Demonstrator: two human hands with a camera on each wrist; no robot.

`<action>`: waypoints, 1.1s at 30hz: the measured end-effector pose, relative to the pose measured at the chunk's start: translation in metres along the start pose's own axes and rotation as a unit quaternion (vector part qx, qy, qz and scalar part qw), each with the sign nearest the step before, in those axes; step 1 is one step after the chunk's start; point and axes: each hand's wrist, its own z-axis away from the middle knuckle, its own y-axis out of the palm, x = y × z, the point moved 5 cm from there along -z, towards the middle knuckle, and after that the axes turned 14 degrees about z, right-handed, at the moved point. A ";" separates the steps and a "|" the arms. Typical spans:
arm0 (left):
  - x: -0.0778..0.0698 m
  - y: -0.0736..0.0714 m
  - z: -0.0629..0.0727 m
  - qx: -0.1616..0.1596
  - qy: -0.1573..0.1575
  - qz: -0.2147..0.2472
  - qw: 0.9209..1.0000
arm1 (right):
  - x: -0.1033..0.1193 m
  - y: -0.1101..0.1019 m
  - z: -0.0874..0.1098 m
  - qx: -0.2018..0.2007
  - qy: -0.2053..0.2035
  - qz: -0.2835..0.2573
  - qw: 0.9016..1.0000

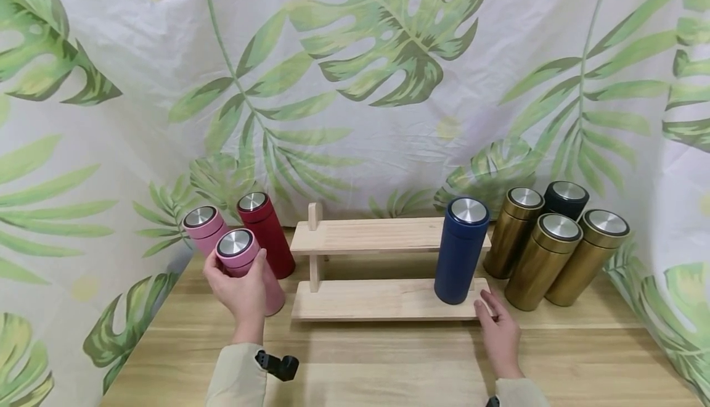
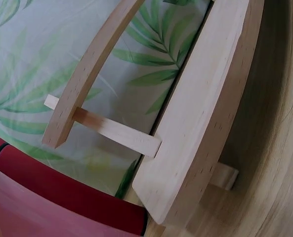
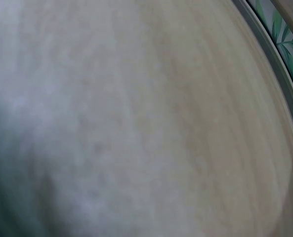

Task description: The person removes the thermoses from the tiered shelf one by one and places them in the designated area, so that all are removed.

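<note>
My left hand (image 1: 241, 290) grips a pink thermos bottle (image 1: 272, 293) near its steel-topped lid, fingers and thumb on either side. The bottle leans; whether its base touches the table cannot be told. Its pink side (image 2: 42, 207) fills the lower left corner of the left wrist view. At the right end of the two-tier wooden shelf (image 1: 360, 302), my right hand (image 1: 501, 333) has its fingertips by the lower board's corner, fingers loosely bent. A blue thermos bottle (image 1: 460, 259) stands on that lower board, just left of the right hand. The right wrist view is mostly blurred wood.
Behind the held bottle stand another pink bottle (image 1: 205, 231) and a red bottle (image 1: 269, 234). Several gold bottles (image 1: 535, 271) and a black bottle (image 1: 566, 198) cluster right of the shelf. A leaf-patterned cloth (image 1: 388, 135) hangs behind the wooden table (image 1: 388, 364).
</note>
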 end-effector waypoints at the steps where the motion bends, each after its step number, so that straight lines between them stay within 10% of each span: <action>1: 0.000 0.001 -0.001 0.003 0.002 -0.001 1.000 | -0.001 0.000 0.000 -0.001 0.001 0.000 1.000; 24: -0.006 0.010 -0.014 0.061 -0.030 -0.026 0.997 | -0.001 -0.002 -0.001 -0.011 -0.010 -0.014 1.000; 33: -0.054 0.026 -0.004 0.060 0.070 -0.001 0.996 | 0.000 0.000 -0.001 -0.004 -0.005 -0.005 1.000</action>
